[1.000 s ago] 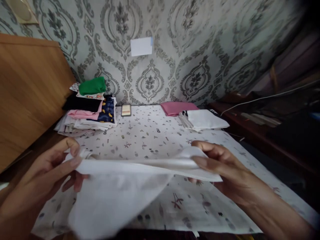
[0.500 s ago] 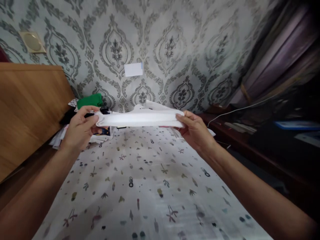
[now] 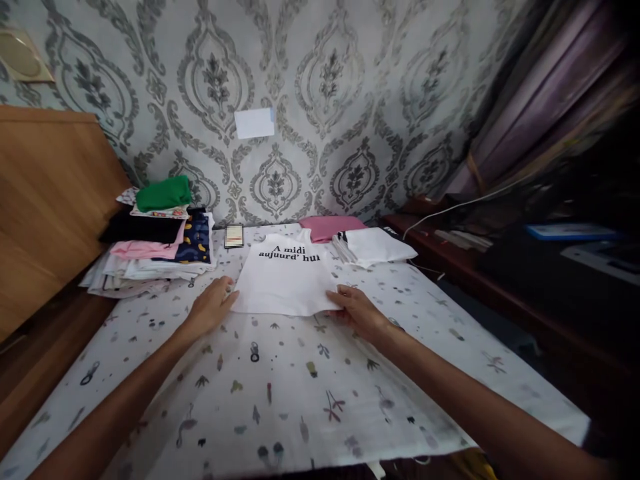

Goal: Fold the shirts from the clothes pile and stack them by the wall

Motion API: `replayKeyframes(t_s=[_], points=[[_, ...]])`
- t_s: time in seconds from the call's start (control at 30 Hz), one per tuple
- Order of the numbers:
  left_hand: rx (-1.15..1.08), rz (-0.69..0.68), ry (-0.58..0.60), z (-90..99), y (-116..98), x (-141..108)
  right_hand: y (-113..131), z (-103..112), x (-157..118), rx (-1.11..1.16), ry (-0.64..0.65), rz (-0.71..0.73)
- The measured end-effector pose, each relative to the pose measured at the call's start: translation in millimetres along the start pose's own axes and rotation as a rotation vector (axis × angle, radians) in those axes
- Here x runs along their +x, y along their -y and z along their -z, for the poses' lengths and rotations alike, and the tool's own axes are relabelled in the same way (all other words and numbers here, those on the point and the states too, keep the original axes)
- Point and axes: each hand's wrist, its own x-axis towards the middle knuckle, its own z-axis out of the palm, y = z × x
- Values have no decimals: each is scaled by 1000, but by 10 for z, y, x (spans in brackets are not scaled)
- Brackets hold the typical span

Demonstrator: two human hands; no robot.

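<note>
A small white sleeveless top (image 3: 285, 287) with black lettering lies spread on the patterned sheet (image 3: 290, 393), its neck end toward the wall. My left hand (image 3: 213, 307) pinches its near left corner between thumb and fingers. At the near right corner, my right hand (image 3: 357, 310) grips the hem the same way. Just behind the top's right shoulder sits a folded pink cloth (image 3: 333, 228). Folded white clothes (image 3: 375, 245) are stacked to its right.
A tall pile of folded clothes (image 3: 155, 247) stands at the left, topped by a green garment (image 3: 164, 193). A small framed card (image 3: 234, 236) is near the wall. Wooden furniture (image 3: 50, 200) borders the left; a dark shelf with a white cable (image 3: 465, 207) runs along the right.
Both hands have lowered the white top from the air onto the sheet and drawn closer together. Its lettering now shows, and the view has shifted slightly.
</note>
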Motion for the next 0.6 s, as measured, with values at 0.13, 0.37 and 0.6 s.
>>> replayKeyframes(t_s=[0.13,0.37,0.6], points=[[195,151,101,-126,-14,271,85,-67,-51,18,-57,-35],[24,150,251,267,43,1,126,71,-222,-130,22,-89],[-207,236,623,454,145,-742,121,456,-609,-596,462,-192]])
